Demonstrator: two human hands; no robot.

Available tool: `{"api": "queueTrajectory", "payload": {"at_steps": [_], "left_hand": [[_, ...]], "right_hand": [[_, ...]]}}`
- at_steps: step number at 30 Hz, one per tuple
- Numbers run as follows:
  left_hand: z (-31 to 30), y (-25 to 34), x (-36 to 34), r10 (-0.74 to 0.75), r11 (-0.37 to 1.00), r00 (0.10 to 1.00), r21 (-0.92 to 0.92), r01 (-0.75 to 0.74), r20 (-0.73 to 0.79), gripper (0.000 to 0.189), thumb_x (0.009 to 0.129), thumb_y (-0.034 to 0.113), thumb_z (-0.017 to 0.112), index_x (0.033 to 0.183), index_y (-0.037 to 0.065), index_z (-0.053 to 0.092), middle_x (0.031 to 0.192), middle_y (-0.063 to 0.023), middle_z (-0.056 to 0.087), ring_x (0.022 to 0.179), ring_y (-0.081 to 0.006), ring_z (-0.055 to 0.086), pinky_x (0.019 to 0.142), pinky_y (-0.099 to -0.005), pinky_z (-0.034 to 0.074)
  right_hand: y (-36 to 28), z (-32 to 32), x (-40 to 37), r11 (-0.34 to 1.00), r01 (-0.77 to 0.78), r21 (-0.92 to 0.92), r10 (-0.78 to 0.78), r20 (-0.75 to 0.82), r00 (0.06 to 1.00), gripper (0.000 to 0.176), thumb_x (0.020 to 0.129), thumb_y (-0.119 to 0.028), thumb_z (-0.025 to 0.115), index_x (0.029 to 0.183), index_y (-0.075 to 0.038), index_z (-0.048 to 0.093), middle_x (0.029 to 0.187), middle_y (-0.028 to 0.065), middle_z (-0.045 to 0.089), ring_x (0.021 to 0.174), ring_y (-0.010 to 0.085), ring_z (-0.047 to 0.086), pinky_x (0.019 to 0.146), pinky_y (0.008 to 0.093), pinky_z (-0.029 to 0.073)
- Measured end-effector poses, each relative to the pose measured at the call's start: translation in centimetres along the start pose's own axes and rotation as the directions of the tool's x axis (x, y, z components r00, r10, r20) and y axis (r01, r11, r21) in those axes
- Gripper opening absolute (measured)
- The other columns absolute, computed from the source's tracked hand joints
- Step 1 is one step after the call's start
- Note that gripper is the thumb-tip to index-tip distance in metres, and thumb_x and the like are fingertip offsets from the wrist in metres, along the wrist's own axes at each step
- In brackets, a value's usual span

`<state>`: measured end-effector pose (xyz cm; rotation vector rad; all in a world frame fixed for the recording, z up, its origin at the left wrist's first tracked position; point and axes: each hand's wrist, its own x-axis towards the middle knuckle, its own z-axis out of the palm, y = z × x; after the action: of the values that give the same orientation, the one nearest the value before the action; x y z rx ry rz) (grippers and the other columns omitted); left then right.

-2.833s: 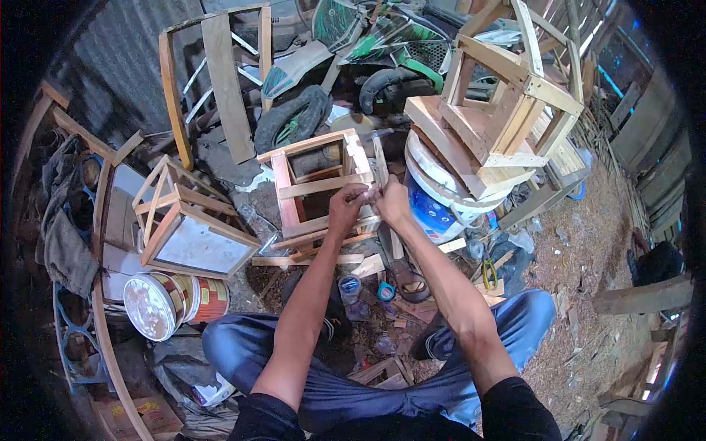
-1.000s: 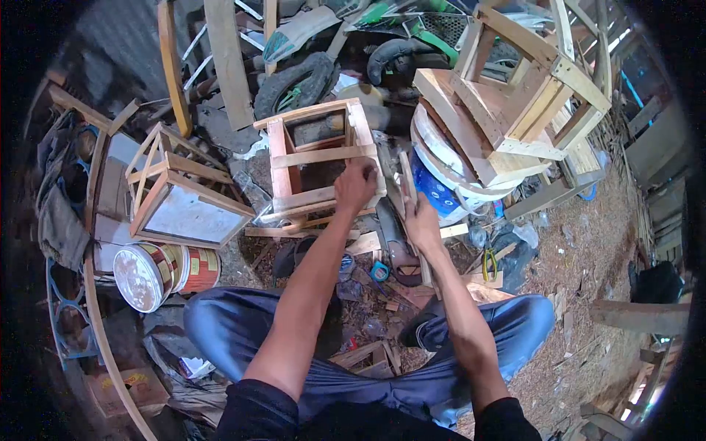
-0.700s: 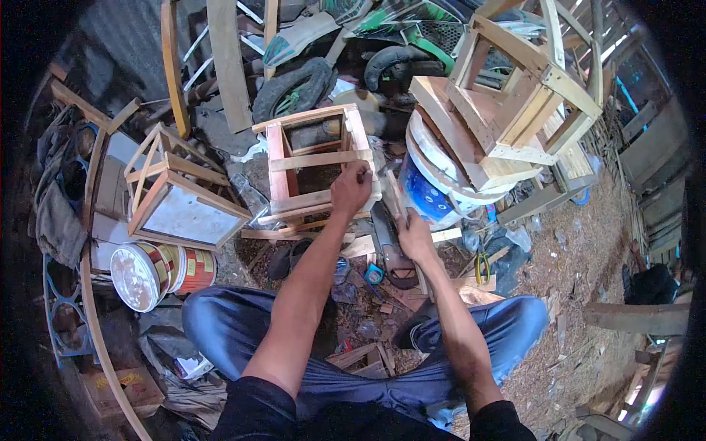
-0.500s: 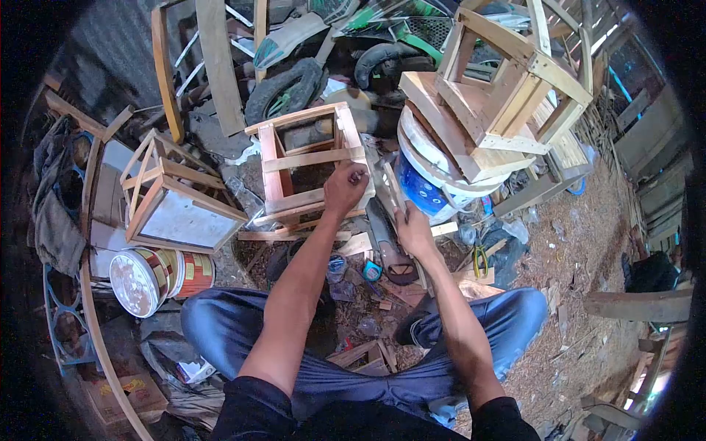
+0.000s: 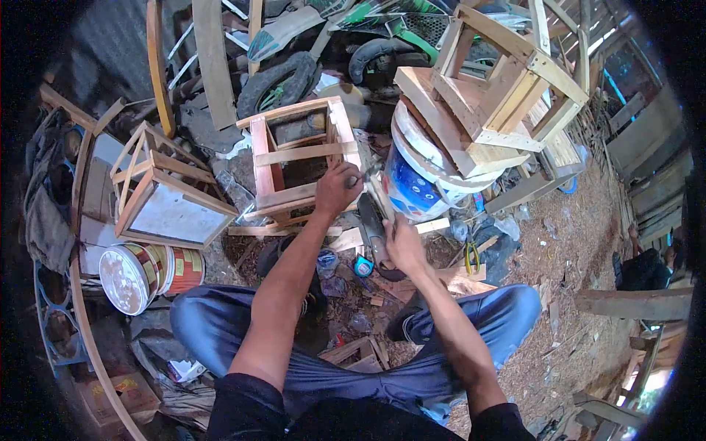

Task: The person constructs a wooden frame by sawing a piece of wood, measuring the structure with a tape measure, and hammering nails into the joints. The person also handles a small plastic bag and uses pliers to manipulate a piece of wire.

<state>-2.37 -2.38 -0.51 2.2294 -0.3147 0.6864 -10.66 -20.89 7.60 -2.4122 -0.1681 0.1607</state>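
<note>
The small wooden frame (image 5: 305, 156), made of nailed slats, stands in front of me. My left hand (image 5: 338, 189) is closed at its near right corner; what the fingers pinch is too small to tell. My right hand (image 5: 404, 246) is closed round the handle of a hammer (image 5: 381, 197), whose head is up beside the frame's right side, near my left hand. Beneath the hammer, a saw (image 5: 371, 224) lies with its dark blade pointing away. A blue tape measure (image 5: 362, 266) rests on the ground to the left of the saw handle.
At the right, wooden stools (image 5: 507, 95) are stacked on a white and blue bucket (image 5: 415, 180). Yellow-handled pliers (image 5: 471, 259) lie near my right knee. Another wooden frame (image 5: 176, 206) and a paint bucket (image 5: 132, 279) are at the left. Tires (image 5: 279, 88) lie behind.
The view has shifted slightly, so most things sit a little further left. The hammer head has swung left, closer to my left hand.
</note>
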Motion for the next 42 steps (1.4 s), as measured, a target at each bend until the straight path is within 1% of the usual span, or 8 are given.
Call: {"api": "queueTrajectory", "payload": {"at_steps": [10,19,22,27,30,32,39,42], "left_hand": [[0.5,-0.6,0.2,0.007,1.0,1.0,-0.018,-0.007,-0.023,0.007,0.072,0.014,0.067,0.076,0.011,0.062,0.087,-0.0015,0.063,0.085,-0.0272,0.061,0.072,-0.038,0.051],[0.4,-0.3,0.2,-0.027,0.999,1.0,-0.039,0.027,0.01,0.01,0.072,0.01,0.068,0.078,0.008,0.059,0.084,-0.0041,0.063,0.084,-0.0266,0.061,0.086,-0.0372,0.047],[0.5,-0.4,0.4,0.02,1.0,0.999,0.001,-0.02,-0.031,0.006,0.071,0.012,0.067,0.073,0.01,0.061,0.084,-0.0018,0.063,0.082,-0.0272,0.06,0.072,-0.0374,0.051],[0.1,0.1,0.3,-0.022,0.999,1.0,-0.046,0.021,-0.018,0.008,0.071,0.009,0.067,0.075,0.008,0.06,0.082,-0.0045,0.063,0.082,-0.0264,0.061,0.082,-0.0356,0.049],[0.6,-0.5,0.2,-0.019,1.0,1.0,-0.014,0.019,-0.013,0.006,0.072,0.013,0.067,0.074,0.01,0.061,0.083,-0.0027,0.062,0.086,-0.0271,0.059,0.073,-0.0382,0.05],[0.4,-0.5,0.4,-0.023,0.999,1.0,-0.026,0.023,-0.008,0.006,0.071,0.013,0.067,0.074,0.01,0.062,0.083,-0.0028,0.062,0.086,-0.0271,0.059,0.074,-0.0382,0.05],[0.2,-0.1,0.4,-0.014,1.0,1.0,0.003,0.014,0.01,0.008,0.071,0.012,0.066,0.075,0.009,0.061,0.086,-0.003,0.062,0.087,-0.0271,0.059,0.076,-0.0378,0.05],[0.2,0.0,0.4,0.011,1.0,1.0,-0.015,-0.011,-0.024,0.008,0.07,0.011,0.067,0.076,0.009,0.061,0.085,-0.0031,0.062,0.087,-0.0269,0.059,0.076,-0.0377,0.05]], "right_hand": [[0.2,1.0,1.0,0.992,-0.099,0.073,0.101,-0.026,0.995,0.022,0.095,-0.019,0.046,0.096,0.003,0.047,0.075,0.0327,0.057,0.073,0.0511,0.057,0.06,0.0549,0.043],[-0.7,0.5,1.2,0.997,-0.082,0.013,0.082,-0.013,0.997,0.021,0.094,-0.017,0.046,0.096,0.004,0.046,0.075,0.0334,0.057,0.075,0.0531,0.055,0.062,0.056,0.043],[0.7,1.3,1.5,0.998,0.054,-0.029,-0.055,-0.035,0.998,0.022,0.094,-0.017,0.046,0.096,0.004,0.044,0.072,0.0337,0.057,0.073,0.0531,0.055,0.061,0.0563,0.043],[-0.4,0.6,1.4,0.994,-0.089,0.061,0.091,-0.022,0.996,0.023,0.094,-0.017,0.046,0.096,0.005,0.044,0.074,0.0346,0.057,0.074,0.0521,0.056,0.062,0.0568,0.042],[1.3,1.5,1.6,0.991,0.107,-0.074,-0.114,-0.097,0.989,0.022,0.093,-0.017,0.047,0.095,0.005,0.045,0.073,0.0342,0.056,0.074,0.0506,0.056,0.062,0.0567,0.042],[0.4,0.6,1.9,0.996,-0.082,0.028,0.082,0.02,0.996,0.021,0.092,-0.017,0.048,0.094,0.004,0.046,0.073,0.0339,0.056,0.075,0.05,0.057,0.063,0.0564,0.042],[1.8,1.7,1.8,0.999,0.028,-0.033,-0.029,-0.043,0.999,0.022,0.092,-0.016,0.047,0.097,0.005,0.049,0.076,0.0333,0.057,0.078,0.0508,0.056,0.068,0.0557,0.043],[0.8,0.8,2.0,0.994,-0.093,0.055,0.094,-0.015,0.995,0.024,0.092,-0.017,0.048,0.099,0.006,0.05,0.077,0.0334,0.058,0.081,0.0508,0.056,0.068,0.0547,0.043]]}}
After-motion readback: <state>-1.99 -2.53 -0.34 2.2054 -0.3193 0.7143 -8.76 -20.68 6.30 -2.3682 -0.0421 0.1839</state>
